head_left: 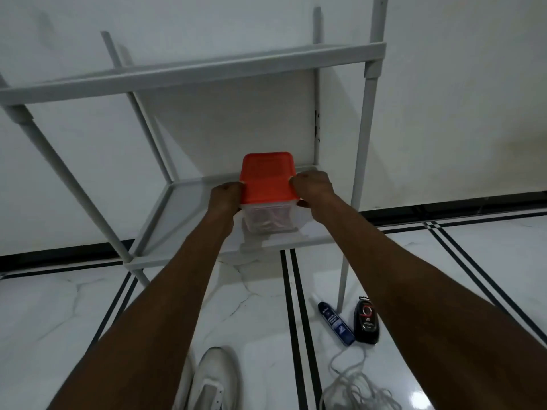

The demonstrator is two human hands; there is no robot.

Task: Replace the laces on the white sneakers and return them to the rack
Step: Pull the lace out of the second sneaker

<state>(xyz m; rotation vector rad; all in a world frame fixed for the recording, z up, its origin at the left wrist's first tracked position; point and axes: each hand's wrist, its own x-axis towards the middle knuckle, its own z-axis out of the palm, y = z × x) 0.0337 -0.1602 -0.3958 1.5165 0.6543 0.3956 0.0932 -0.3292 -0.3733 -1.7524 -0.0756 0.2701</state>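
1. My left hand (224, 196) and right hand (314, 184) curl their fingers on opposite sides of the orange-lidded container (268, 187), on the rack shelf (183, 220).
2. The white sneaker (213, 377) and loose laces (355, 392) lie on the floor, below and nearer to me.

One sneaker (214, 377), two bottles (336, 323).

Orange-lidded clear box (268, 184); blue bottle (336, 324) beside black bottle (366, 321) on floor.
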